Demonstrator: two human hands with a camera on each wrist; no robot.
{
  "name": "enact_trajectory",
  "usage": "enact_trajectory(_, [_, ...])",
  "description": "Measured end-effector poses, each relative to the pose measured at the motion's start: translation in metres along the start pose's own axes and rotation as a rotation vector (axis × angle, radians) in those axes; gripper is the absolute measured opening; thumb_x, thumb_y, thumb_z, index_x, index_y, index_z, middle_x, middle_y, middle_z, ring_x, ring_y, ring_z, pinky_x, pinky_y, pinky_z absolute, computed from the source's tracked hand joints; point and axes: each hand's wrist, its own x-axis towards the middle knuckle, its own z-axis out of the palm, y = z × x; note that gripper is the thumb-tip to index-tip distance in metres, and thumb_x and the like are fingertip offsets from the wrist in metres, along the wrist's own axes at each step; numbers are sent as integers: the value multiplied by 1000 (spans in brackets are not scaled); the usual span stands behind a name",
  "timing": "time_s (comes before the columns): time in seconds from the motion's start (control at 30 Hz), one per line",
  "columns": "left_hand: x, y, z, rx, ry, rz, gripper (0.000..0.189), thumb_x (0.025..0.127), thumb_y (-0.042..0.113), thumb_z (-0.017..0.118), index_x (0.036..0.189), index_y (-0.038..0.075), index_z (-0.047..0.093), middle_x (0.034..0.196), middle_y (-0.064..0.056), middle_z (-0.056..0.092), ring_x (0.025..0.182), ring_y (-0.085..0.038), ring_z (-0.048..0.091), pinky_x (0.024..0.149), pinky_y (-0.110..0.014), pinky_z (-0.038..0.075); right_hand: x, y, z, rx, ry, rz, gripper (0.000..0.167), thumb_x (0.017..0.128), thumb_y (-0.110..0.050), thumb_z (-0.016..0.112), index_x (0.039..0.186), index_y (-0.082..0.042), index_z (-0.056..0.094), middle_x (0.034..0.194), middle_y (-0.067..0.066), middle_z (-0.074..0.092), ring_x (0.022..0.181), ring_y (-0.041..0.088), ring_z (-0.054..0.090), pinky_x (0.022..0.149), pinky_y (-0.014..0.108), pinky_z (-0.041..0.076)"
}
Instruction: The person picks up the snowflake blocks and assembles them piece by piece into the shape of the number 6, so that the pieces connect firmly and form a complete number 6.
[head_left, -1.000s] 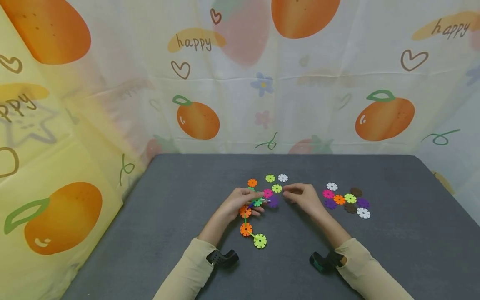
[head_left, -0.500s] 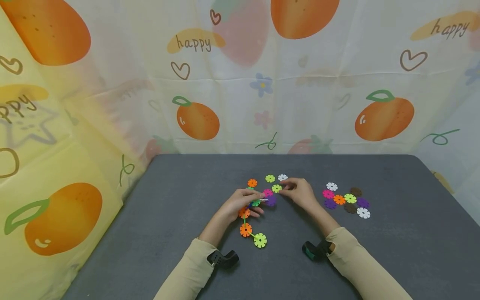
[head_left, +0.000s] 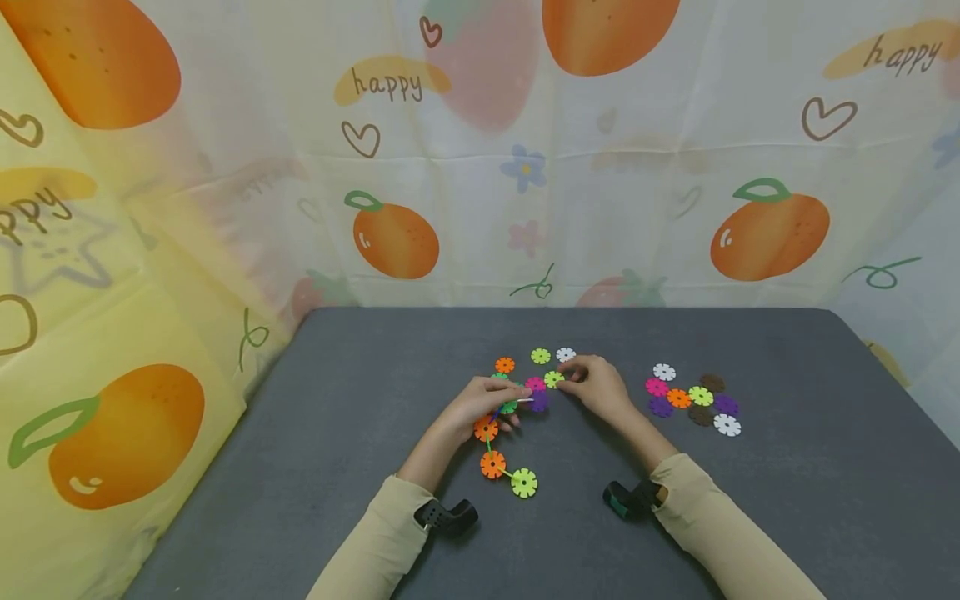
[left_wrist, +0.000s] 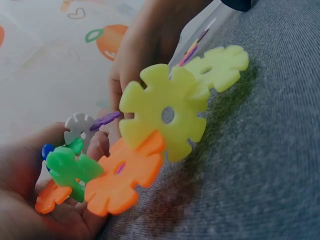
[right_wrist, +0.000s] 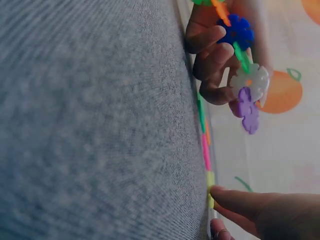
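Observation:
My left hand (head_left: 480, 400) holds a chain of interlocked snowflake discs. Its far end carries a white disc (left_wrist: 79, 127) and a purple disc (right_wrist: 248, 111); a blue disc (right_wrist: 237, 31) and green disc (left_wrist: 72, 170) sit among the fingers. From the hand, the chain hangs through orange discs (head_left: 492, 464) to a yellow-green disc (head_left: 524, 482) at its near end. My right hand (head_left: 603, 390) has thumb and forefinger at the rim of a loose yellow-green disc (head_left: 553, 380), pinching it low at the tabletop. Part of the chain is hidden behind the left hand.
Around the hands lie loose discs: orange (head_left: 505, 365), yellow-green (head_left: 541, 356), white (head_left: 566, 355) and pink (head_left: 535, 384). Farther right, several mixed-colour discs (head_left: 678, 398) lie grouped on the dark grey table (head_left: 337, 375). A fruit-printed curtain (head_left: 465, 183) hangs behind.
My right hand has moved left and slightly away from me to the loose yellow-green disc, which has shifted slightly. The chain in my left hand has swung a little, its near end lower.

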Motion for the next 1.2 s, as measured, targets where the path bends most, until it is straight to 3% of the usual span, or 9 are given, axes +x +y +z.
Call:
enact_trajectory(0.2, [-1,1,0,32,-1,6,34,89,32,72,110,5,73,74,-1,64,56,-7,58,52,-20,55,-3,-1,-1,63,29,15,19,80,-12,80,93,-2,70,82,12,68,74,17,60,67,28,47])
enact_trajectory(0.43, [0,1,0,37,-15,58,31,94,29,65,112,4,72,67,0,63,52,-7,56,50,-20,53,-16,0,-2,347,41,12,16,83,2,73,96,8,68,82,24,70,57,12,64,52,23,55])
enact_trajectory(0.73, [-2,4,1,-40,7,92,30,95,29,63,110,4,70,70,-1,61,51,-7,52,48,-19,49,-38,-6,-3,557,61,-41,16,88,-1,70,98,10,66,89,30,69,70,22,71,66,33,62])
enact_trajectory(0.9, [-3,7,2,-28,45,116,31,94,30,63,108,3,70,69,-2,60,51,-8,52,48,-19,49,-44,-9,-3,672,69,-74,18,88,-2,70,97,12,64,92,33,66,72,22,71,69,38,63])
enact_trajectory(1.2, [-3,9,5,-41,101,122,30,94,28,63,108,2,70,76,-6,63,53,-8,53,50,-20,50,-49,-8,0,707,19,-160,18,89,-1,69,99,11,62,92,32,65,74,16,71,72,38,62])
